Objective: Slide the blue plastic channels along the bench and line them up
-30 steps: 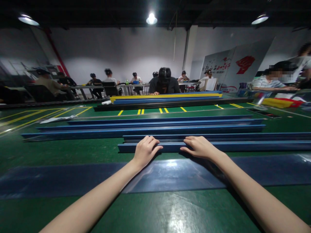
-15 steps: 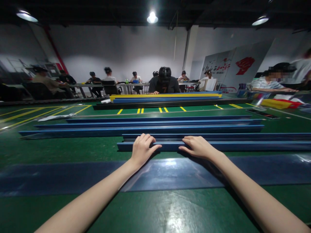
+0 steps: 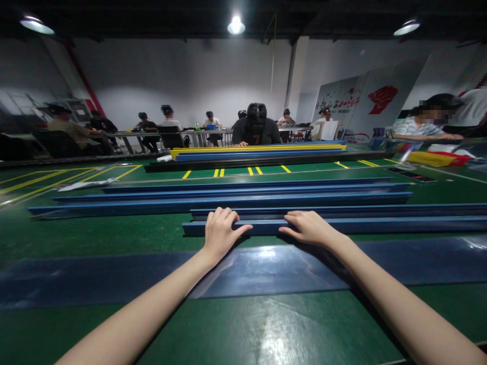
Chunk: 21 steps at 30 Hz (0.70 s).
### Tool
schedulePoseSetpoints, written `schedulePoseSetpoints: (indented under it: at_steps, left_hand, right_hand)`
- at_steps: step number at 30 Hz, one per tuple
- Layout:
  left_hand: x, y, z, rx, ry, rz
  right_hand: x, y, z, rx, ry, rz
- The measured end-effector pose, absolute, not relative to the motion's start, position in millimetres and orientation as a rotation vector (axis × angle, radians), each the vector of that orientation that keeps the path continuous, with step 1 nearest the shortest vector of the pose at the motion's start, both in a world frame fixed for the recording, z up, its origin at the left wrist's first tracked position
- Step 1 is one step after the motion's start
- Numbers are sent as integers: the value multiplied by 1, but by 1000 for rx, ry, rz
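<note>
A long blue plastic channel strip (image 3: pixel 395 226) lies crosswise in front of me, with two raised edges and a groove between. My left hand (image 3: pixel 220 230) grips it near its left end, fingers reaching over the top and thumb along the near side. Farther right, my right hand (image 3: pixel 310 228) holds the same strip in a like grip, thumb against the near wall. Fingertips of both hands are partly hidden in the groove. Below my wrists a flat, shiny, dark blue translucent strip (image 3: pixel 262 271) stretches across the green table (image 3: pixel 243 324).
Beyond my hands lie more blue channel strips (image 3: pixel 125 205). Farther back are a black strip (image 3: pixel 224 165) and a yellow strip (image 3: pixel 258 150). A dark flat device (image 3: pixel 413 175) lies at right. A person (image 3: pixel 255 126) sits opposite; others work at tables behind.
The view has tilted very slightly. Both hands keep the same hold on the blue channel strip, which shows no clear movement on the table.
</note>
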<state>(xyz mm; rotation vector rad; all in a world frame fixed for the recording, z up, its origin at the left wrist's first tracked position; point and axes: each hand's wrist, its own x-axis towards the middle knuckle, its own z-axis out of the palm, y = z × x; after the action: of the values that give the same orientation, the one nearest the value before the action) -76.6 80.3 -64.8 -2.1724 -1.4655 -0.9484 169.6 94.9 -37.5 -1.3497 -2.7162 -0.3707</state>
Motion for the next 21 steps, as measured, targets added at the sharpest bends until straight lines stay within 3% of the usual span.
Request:
schedulePoseSetpoints:
  at_steps: [21]
  left_hand:
    - [-77, 82, -65, -2221, -1480, -928]
  right_hand:
    - [170, 95, -37, -1367, -2720, -338]
